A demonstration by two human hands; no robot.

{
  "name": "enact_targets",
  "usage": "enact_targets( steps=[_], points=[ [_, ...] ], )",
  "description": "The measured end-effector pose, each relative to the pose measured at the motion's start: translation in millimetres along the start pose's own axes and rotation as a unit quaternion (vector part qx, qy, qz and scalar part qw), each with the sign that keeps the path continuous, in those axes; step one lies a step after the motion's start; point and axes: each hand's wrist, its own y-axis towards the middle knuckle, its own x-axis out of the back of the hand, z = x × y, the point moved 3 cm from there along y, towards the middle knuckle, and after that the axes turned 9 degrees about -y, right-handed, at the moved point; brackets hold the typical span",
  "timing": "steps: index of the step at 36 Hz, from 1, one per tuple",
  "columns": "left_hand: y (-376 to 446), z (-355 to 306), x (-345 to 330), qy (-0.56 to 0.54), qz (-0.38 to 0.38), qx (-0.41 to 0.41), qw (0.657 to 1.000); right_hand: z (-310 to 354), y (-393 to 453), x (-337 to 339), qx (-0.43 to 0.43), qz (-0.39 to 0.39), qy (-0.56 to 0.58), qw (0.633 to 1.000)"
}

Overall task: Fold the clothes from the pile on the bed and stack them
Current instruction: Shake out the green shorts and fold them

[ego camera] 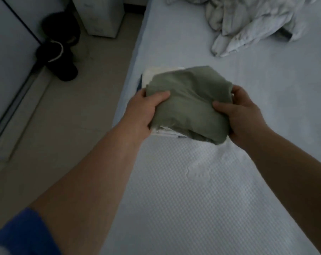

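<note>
We look down on the bed (pixel 202 190), its pale mattress cover quilted in a fine waffle texture. Beside it runs a smooth tiled floor (pixel 64 126). Far up the bed lies a crumpled pile of white clothes (pixel 248 24), all soft ridges. Near the bed's left edge sits a flat stack of folded clothes (pixel 152 74), cream on top. Just over it we hold a folded olive-green garment (pixel 189 100), a rumpled soft-cotton pad. Our left hand (pixel 145 111) pinches its left edge, thumb on top; our right hand (pixel 242 115) has the same curled grip on the right edge.
</note>
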Motion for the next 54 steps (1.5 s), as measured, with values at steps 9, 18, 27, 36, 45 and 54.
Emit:
enact_targets(
  steps=[9,18,27,36,45,54],
  points=[
    [107,-12,32,0.025,-0.031,-0.063,0.997,-20,108,-46,0.027,-0.028,-0.061,0.997],
    [130,66,81,0.306,-0.183,-0.107,0.928,-139,138,-51,-0.066,-0.088,-0.286,0.952],
    [116,53,36,0.609,-0.041,-0.303,0.732,-111,152,-59,0.158,-0.035,-0.562,0.811],
    [184,111,65,0.699,0.051,-0.097,0.707,-173,186,-47,0.032,0.052,-0.543,0.838],
    [158,69,90,0.380,-0.019,-0.112,0.918,-160,171,-33,-0.014,0.023,-0.374,0.927],
    [176,91,129,0.234,-0.047,0.181,0.954,-191,186,-13,-0.264,0.039,-0.196,0.944]
  ],
)
